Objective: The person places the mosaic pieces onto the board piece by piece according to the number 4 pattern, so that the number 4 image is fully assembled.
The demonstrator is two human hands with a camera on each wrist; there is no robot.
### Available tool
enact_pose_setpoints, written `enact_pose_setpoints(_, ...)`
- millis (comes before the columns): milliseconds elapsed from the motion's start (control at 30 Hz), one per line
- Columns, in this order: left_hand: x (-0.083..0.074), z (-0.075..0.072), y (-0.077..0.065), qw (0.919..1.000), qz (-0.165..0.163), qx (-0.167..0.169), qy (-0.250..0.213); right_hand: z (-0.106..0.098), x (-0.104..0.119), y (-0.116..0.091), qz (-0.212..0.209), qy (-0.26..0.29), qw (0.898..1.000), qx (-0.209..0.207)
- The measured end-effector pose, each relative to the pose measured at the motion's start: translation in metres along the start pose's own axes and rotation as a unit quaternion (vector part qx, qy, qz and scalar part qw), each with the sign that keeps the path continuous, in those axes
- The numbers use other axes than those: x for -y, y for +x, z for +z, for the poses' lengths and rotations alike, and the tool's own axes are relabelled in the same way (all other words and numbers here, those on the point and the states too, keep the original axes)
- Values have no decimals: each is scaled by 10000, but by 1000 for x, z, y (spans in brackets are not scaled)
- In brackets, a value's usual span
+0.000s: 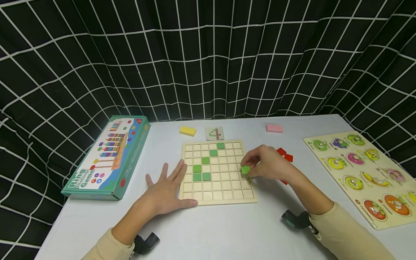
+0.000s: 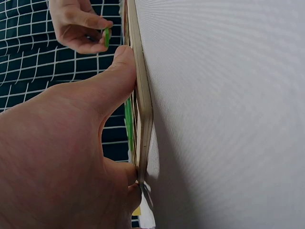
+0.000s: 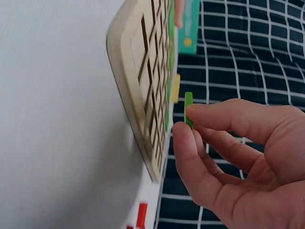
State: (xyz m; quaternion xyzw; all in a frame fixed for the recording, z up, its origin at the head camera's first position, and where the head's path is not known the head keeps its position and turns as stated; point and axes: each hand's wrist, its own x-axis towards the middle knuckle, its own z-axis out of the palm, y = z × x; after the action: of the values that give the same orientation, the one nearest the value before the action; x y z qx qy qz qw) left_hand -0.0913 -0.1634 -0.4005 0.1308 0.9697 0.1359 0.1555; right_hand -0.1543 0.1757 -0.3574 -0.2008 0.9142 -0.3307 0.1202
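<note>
A wooden grid board (image 1: pixel 224 186) lies on the white table, with several green square tiles (image 1: pixel 206 160) set in its cells, mostly along a diagonal. My right hand (image 1: pixel 268 163) pinches one green tile (image 3: pixel 188 109) between thumb and fingertips, just above the board's right edge. In the right wrist view that tile stands edge-on, apart from the board. My left hand (image 1: pixel 165 193) has its fingers spread at the board's left side, the thumb resting on the front left corner. The left wrist view shows the thumb (image 2: pixel 121 67) against the board's rim.
Several red tiles (image 1: pixel 288 157) lie right of the board, partly hidden by my right hand. Behind it are a small pattern card (image 1: pixel 214 133), a yellow block (image 1: pixel 187 131) and a pink block (image 1: pixel 274 128). A game box (image 1: pixel 107 155) stands left, a fruit puzzle board (image 1: pixel 344 173) right.
</note>
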Motion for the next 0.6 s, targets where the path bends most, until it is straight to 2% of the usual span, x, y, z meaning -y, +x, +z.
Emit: enact_pose_setpoints(600, -1, -2, -1, 9999, -74, 68, -121, 33, 33, 26, -19, 52, 9993, 374)
